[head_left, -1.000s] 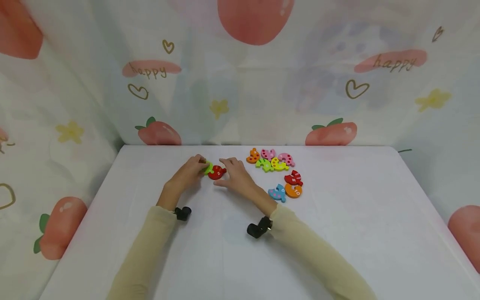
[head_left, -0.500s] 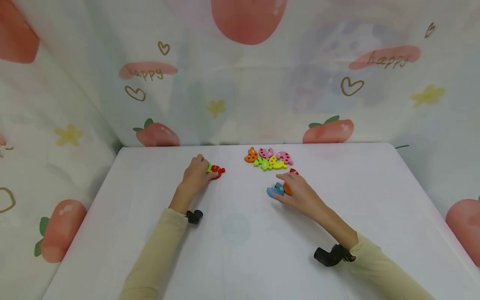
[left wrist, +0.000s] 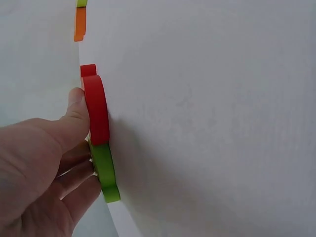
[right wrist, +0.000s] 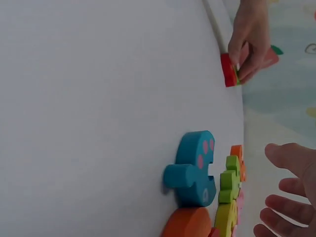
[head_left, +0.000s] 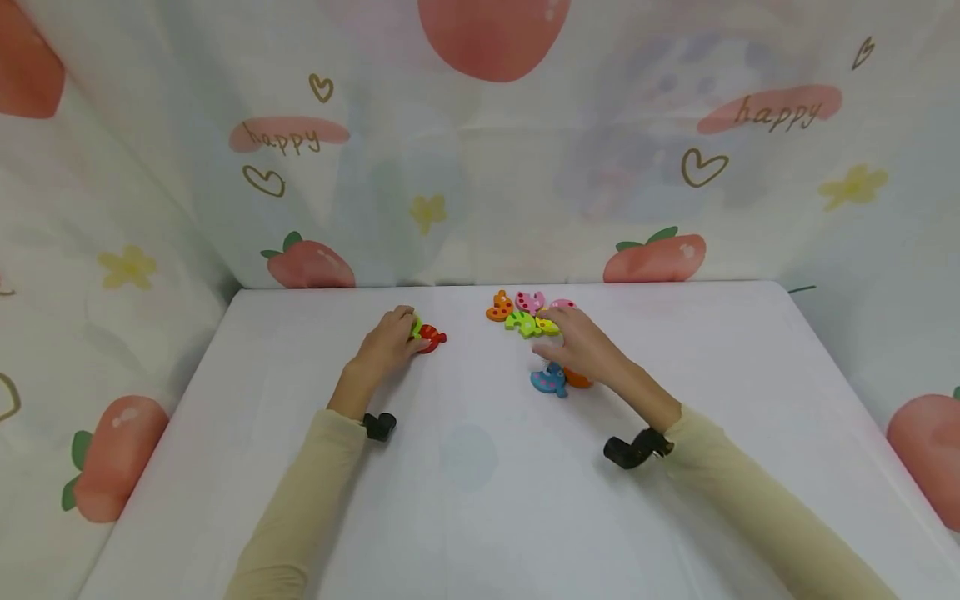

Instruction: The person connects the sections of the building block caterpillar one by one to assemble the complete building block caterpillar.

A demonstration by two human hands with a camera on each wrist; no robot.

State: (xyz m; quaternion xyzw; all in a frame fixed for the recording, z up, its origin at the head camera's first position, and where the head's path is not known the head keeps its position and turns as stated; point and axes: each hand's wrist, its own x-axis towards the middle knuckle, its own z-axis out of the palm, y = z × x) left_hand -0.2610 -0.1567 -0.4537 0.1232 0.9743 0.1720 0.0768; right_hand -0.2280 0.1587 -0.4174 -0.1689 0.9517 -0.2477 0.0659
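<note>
My left hand (head_left: 386, 343) lies at the back left of the white table, thumb against a red animal-shaped number puzzle piece (left wrist: 98, 108) and fingers curled against a green one (left wrist: 104, 170). These two pieces touch end to end. My right hand (head_left: 588, 343) hovers with spread fingers over the other pieces, holding nothing visible. Under and beside it are a blue spotted piece (right wrist: 195, 168) and an orange one (right wrist: 187, 224). Only a sliver of red shows beside the orange piece in the right wrist view; in the head view the hand hides it.
Behind the right hand, a cluster holds a spotted orange piece (head_left: 499, 309), pink pieces (head_left: 529, 302), a striped green piece (head_left: 522, 324) and a yellow piece (head_left: 548, 326). A patterned curtain (head_left: 480, 183) rises at the table's back edge.
My right hand left the red and green pair, went right to the blue and orange pieces, then moved slightly farther back. My left hand stayed with the pair, its thumb shifting onto the red piece.
</note>
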